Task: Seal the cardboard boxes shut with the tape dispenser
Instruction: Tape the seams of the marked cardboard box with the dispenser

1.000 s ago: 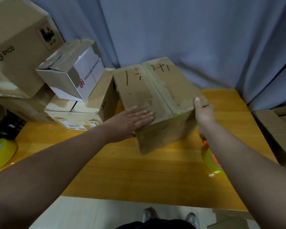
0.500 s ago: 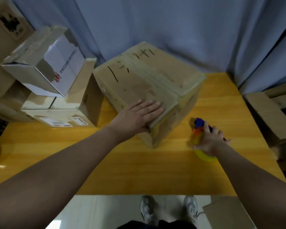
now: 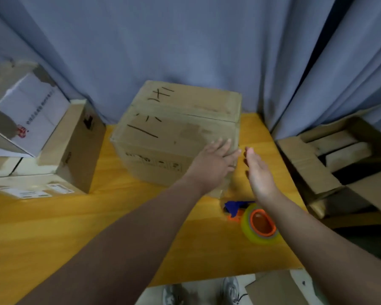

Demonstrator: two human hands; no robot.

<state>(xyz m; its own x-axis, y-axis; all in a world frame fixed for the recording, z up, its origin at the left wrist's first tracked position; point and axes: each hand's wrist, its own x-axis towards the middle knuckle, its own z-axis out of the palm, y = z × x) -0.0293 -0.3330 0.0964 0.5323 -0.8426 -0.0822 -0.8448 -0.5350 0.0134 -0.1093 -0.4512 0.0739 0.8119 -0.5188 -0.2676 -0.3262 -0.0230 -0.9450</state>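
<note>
Head view: presses flat left hand [image 3: 211, 164] on box [image 3: 176, 128], right hand [image 3: 259, 175] spread, empty; risks shoving box onto tape dispenser [image 3: 259, 224] at 5 o'clock.

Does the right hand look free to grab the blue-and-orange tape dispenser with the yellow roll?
Probably yes. The right hand is open and empty, and the blue-and-orange tape dispenser lies uncovered on the yellow wooden table close by its wrist, nothing between.
</note>
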